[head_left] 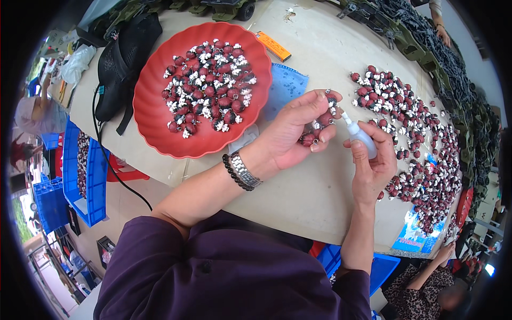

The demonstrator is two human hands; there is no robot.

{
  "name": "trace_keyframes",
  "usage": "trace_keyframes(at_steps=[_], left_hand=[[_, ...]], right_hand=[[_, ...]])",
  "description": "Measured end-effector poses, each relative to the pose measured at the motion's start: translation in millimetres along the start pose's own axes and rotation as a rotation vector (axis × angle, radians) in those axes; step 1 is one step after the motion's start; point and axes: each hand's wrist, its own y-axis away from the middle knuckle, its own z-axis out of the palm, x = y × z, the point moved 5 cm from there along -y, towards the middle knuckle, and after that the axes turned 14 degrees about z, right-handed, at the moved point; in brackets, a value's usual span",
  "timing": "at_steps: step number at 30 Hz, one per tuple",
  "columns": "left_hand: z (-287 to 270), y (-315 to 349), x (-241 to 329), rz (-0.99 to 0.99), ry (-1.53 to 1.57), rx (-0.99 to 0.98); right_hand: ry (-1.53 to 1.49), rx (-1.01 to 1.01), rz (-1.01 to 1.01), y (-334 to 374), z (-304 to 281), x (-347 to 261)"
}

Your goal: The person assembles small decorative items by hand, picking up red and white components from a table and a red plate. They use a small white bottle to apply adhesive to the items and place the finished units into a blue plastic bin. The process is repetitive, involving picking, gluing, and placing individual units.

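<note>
Several dark red and white beads with small metal loops (pixel 308 140) rest in my left hand (pixel 296 128), whose fingers curl round them. Its thumb and forefinger pinch one such bead (pixel 332 101) upright. My right hand (pixel 376 165) grips a small white squeeze bottle (pixel 361 140); the bottle's narrow nozzle points up and left, close to the pinched bead. Whether the tip touches the bead I cannot tell. To the left, a scalloped red plastic dish (pixel 149 117) holds many of these beads, and a broad pile of them (pixel 421 160) covers the table's right side.
A blue cloth (pixel 286 85) lies beside the dish, below an orange box (pixel 273 46). Black mesh fabric (pixel 120 74) and a cable sit at the left. Dark green toy vehicle parts (pixel 426 64) line the far edge. Blue crates (pixel 98 176) stand below left. Other people work nearby.
</note>
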Motion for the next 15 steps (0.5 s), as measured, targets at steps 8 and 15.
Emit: trace_keyframes(at_steps=[8,15], left_hand=[[-1.1,-0.6,-0.7,0.006,-0.012,0.004],[-3.0,-0.6,-1.5,0.005,0.003,-0.004]], right_hand=[[0.001,0.006,-0.021,0.0,0.2,-0.3],[0.149,-0.05,-0.166,-0.5,-1.2,2.6]])
